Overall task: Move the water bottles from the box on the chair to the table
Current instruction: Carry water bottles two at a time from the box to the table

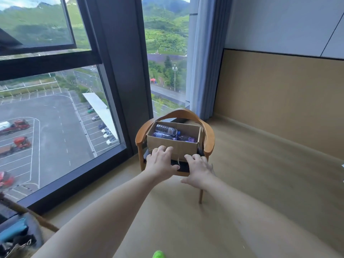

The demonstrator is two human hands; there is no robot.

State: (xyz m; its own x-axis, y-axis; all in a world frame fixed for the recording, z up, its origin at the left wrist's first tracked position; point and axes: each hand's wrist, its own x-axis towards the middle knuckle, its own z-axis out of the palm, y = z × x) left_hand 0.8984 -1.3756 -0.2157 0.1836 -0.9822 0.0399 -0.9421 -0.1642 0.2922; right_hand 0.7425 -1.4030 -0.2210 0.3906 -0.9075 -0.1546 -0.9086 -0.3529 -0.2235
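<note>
An open cardboard box (pixel 183 146) stands on the dark seat of a wooden armchair (pixel 209 140) by the window. Inside it lie water bottles (pixel 166 129) with purple labels, on their sides. Both my arms stretch forward toward the box. My left hand (pixel 161 162) is in front of the box's near wall, fingers loosely bent, holding nothing. Lower and to the right, my right hand (pixel 198 169) hovers in front of the seat's front edge, fingers also loosely bent and empty. Whether either hand touches the box is unclear.
A floor-to-ceiling window (pixel 55 127) runs along the left, a blue-grey curtain (pixel 204 58) hangs behind the chair, and a tan wall panel (pixel 279 101) closes the right. Wooden floor (pixel 260 183) spreads around the chair. Another seat with dark and blue items (pixel 14 233) sits at bottom left.
</note>
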